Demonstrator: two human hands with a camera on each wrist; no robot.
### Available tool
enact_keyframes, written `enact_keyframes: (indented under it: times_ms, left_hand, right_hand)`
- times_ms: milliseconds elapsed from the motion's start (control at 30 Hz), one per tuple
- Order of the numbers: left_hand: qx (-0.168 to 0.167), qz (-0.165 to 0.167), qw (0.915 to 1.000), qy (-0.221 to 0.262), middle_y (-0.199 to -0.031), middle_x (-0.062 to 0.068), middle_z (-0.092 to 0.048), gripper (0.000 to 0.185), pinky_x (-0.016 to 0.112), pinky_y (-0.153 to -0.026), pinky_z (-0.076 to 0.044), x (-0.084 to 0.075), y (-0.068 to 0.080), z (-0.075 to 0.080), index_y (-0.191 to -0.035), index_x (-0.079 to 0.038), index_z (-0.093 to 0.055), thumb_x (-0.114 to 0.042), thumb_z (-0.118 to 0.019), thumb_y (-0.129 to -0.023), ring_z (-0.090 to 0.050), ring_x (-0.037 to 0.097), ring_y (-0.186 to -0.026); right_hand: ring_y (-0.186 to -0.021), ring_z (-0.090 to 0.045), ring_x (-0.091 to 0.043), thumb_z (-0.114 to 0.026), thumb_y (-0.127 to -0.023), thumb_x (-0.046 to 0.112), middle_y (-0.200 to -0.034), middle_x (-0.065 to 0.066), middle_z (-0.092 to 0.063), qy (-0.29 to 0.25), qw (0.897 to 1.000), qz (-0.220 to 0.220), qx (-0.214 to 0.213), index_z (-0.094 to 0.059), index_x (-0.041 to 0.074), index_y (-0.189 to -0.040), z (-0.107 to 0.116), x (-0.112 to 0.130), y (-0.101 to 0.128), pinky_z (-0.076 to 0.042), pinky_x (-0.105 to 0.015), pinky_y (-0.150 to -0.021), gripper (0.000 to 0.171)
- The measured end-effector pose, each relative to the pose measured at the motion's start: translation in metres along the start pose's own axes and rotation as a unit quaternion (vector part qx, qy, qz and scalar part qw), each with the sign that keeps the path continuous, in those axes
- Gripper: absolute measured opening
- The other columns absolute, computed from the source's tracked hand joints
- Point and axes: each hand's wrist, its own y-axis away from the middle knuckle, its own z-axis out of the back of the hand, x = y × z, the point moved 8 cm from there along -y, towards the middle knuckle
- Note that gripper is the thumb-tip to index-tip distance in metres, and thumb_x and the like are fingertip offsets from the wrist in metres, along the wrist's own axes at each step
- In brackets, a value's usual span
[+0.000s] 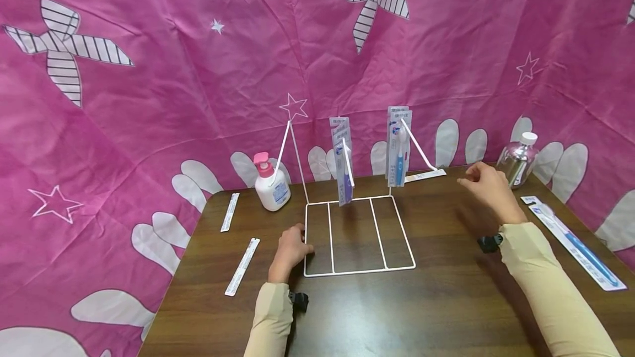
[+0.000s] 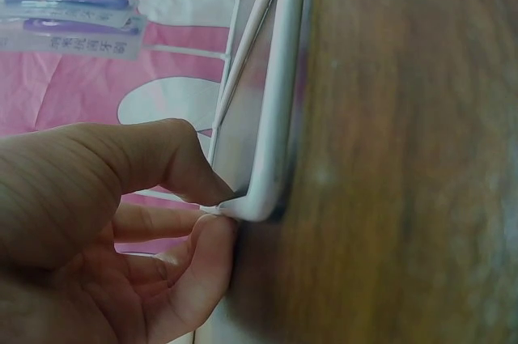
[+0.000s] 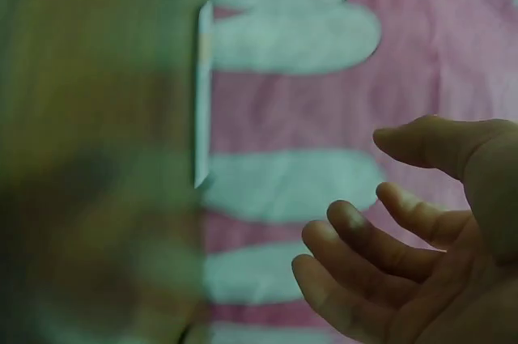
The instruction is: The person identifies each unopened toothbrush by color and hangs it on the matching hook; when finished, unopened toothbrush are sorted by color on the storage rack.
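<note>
1. Head view: a white wire rack (image 1: 357, 236) is set on the brown table (image 1: 446, 302), its flat base frame lying on the wood and its upright wires rising at the back, so that carded goods can be hung from its pegs.
2. Two bunches of packaged toothbrushes are hung there: a purple-brush bunch (image 1: 342, 164) on the middle peg and a blue-brush bunch (image 1: 398, 147) on the right peg.
3. The rack's near left corner is held by the left hand (image 1: 290, 249), apparently so that the light frame is kept from sliding.
4. Left wrist view: the rounded corner of the rack (image 2: 263, 198) is pinched between thumb and forefinger, the fingers (image 2: 202, 255) being curled against the wire.
5. The right hand (image 1: 488, 186) is held above the table's far right part, well apart from the rack and near a silver bottle (image 1: 516, 161).
6. Right wrist view: the right hand (image 3: 421, 231) is seen empty, its fingers loosely bent and spread, nothing being touched; a blurred white pack (image 3: 202, 93) is seen beyond it.
7. More packs are laid flat about the table: one behind the rack (image 1: 424, 176), two at the left (image 1: 230, 211) (image 1: 242, 266), and a blue toothbrush pack (image 1: 575, 247) at the right edge.
8. A pink-capped pump bottle (image 1: 270, 183) is stood left of the rack.
</note>
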Motion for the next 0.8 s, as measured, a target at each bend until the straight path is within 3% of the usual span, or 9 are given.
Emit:
enact_keyframes:
  times_ms: [200,433,600,667,733,800]
  left_hand:
    - [-0.006,0.002,1.0000,0.003,-0.087,0.011,-0.062,0.052,0.042,-0.070,-0.052,-0.001,0.001,0.005,-0.121,0.004,-0.061,-0.005,-0.083,-0.075,-0.058,0.027,-0.077]
    - [-0.003,-0.006,1.0000,-0.004,-0.086,0.010,-0.061,0.049,0.041,-0.070,-0.051,-0.004,0.001,0.004,-0.118,0.004,-0.062,-0.006,-0.083,-0.075,-0.058,0.027,-0.077]
    - [-0.010,-0.014,0.9998,-0.007,-0.084,0.010,-0.061,0.047,0.042,-0.070,-0.051,-0.006,0.002,0.003,-0.115,0.004,-0.063,-0.006,-0.083,-0.074,-0.057,0.027,-0.076]
    - [-0.013,-0.017,0.9997,-0.010,-0.083,0.009,-0.060,0.046,0.042,-0.070,-0.050,-0.006,0.002,0.003,-0.114,0.003,-0.063,-0.006,-0.083,-0.073,-0.058,0.027,-0.076]
    - [-0.015,-0.021,0.9995,-0.015,-0.082,0.009,-0.060,0.046,0.042,-0.070,-0.050,-0.006,0.002,0.003,-0.113,0.003,-0.063,-0.006,-0.083,-0.073,-0.057,0.027,-0.076]
    - [-0.019,-0.025,0.9993,-0.017,-0.082,0.009,-0.060,0.046,0.042,-0.070,-0.050,-0.006,0.002,0.003,-0.113,0.003,-0.063,-0.006,-0.083,-0.072,-0.057,0.027,-0.076]
  right_hand:
    - [-0.087,-0.061,-0.051,-0.070,-0.090,0.023,-0.095,-0.030,-0.065,0.039,0.997,-0.034,0.056,-0.059,-0.010,-0.103,0.002,-0.051,0.000,-0.045,-0.061,-0.076,0.037]
    - [-0.089,-0.055,-0.062,-0.065,-0.091,0.023,-0.100,-0.044,-0.055,0.095,0.985,-0.079,0.122,-0.057,-0.012,-0.096,0.013,-0.100,0.011,-0.043,-0.068,-0.071,0.036]
    - [-0.112,-0.027,-0.080,-0.060,-0.091,0.026,-0.120,-0.063,-0.024,0.110,0.969,-0.171,0.141,-0.032,-0.029,-0.126,0.022,-0.132,0.020,-0.027,-0.085,-0.083,0.071]
    - [-0.115,-0.017,-0.083,-0.057,-0.092,0.027,-0.122,-0.066,-0.015,0.109,0.960,-0.214,0.146,-0.021,-0.033,-0.131,0.025,-0.143,0.024,-0.020,-0.087,-0.087,0.080]
    - [-0.116,-0.015,-0.083,-0.055,-0.093,0.026,-0.123,-0.067,-0.012,0.108,0.952,-0.248,0.144,-0.017,-0.035,-0.130,0.029,-0.152,0.028,-0.019,-0.086,-0.089,0.082]
    - [-0.116,-0.016,-0.083,-0.054,-0.092,0.025,-0.123,-0.066,-0.015,0.107,0.945,-0.270,0.150,-0.025,-0.033,-0.128,0.031,-0.158,0.032,-0.019,-0.085,-0.090,0.074]
